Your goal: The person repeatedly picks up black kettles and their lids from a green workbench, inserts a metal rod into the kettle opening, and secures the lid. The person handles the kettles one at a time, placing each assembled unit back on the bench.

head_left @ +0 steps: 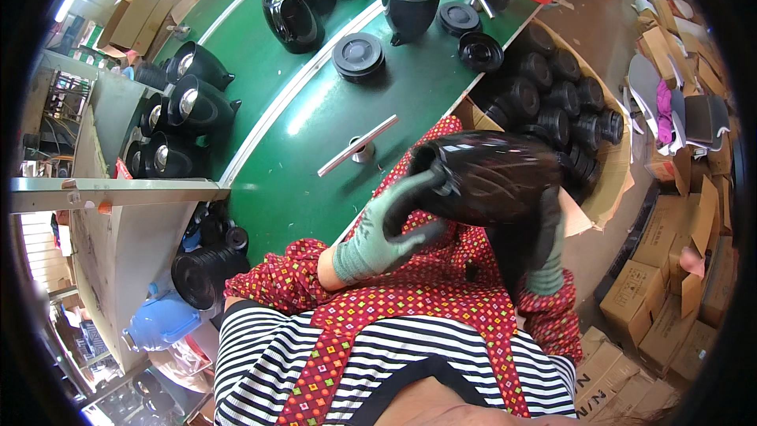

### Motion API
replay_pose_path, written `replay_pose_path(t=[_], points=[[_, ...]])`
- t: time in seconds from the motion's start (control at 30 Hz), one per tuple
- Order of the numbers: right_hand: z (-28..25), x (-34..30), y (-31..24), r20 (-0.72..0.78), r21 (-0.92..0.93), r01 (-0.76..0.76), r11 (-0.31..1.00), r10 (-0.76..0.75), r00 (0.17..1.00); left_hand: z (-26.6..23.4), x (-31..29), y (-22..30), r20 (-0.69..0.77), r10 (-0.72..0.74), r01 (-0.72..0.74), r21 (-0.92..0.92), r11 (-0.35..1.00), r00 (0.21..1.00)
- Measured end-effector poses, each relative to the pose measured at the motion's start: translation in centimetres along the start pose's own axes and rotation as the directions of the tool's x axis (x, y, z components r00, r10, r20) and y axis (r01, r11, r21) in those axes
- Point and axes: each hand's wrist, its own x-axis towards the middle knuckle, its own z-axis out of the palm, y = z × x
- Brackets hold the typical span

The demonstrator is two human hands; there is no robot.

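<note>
A glossy black jug body (497, 177) lies sideways in front of my chest, slightly blurred by motion. My left hand (374, 237), in a green glove with black-coated fingers, curves round its left end near the handle. My right hand (550, 248), gloved alike, grips the right end; its fingers partly blend with the dark surface. Below the jug hangs a dark piece (505, 260), and I cannot make out what it is. Just beyond my left hand, a metal T-shaped fixture (361, 148) stands on the green workbench (272, 201).
Black round parts (358, 55) and a black jug with a silvery inside (412, 4) stand farther up the bench. A cardboard box (619, 197) holding several black round pieces is at the right. More jugs (201, 106) stand at the left; cartons (643, 292) are stacked far right.
</note>
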Motion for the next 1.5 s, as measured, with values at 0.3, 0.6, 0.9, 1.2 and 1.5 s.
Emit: replay_pose_path(t=[0.3, 0.6, 0.9, 1.2, 1.5], points=[[0.0, 7.8, -8.4, 0.488, -0.557, 0.347, 0.754, -0.04, 0.872, -10.8, 0.3, -7.3, -0.011, -0.02, 0.02, 0.863, 0.505, 1.0], [3.5, 4.7, -7.1, 0.653, -0.654, 0.628, 0.422, -0.104, 0.75, -16.7, 1.3, -11.7, 0.049, -0.421, 0.129, 0.914, 0.384, 0.906], [3.4, 7.6, -6.3, 0.755, -0.33, 0.654, 0.681, -0.226, 0.616, -6.1, 10.1, 0.4, -0.036, -0.612, 0.605, 0.207, 0.769, 0.79], [3.7, 16.5, -9.6, 0.725, -0.395, 0.823, 0.409, -0.412, 0.552, -0.3, 17.9, 6.9, 0.322, -0.628, 0.537, 0.332, 0.775, 0.708], [3.4, 17.4, 3.1, 0.733, 0.155, 0.423, 0.893, -0.391, 0.557, 3.8, 21.8, 4.0, 0.807, 0.012, -0.312, 0.215, 0.926, 0.591]])
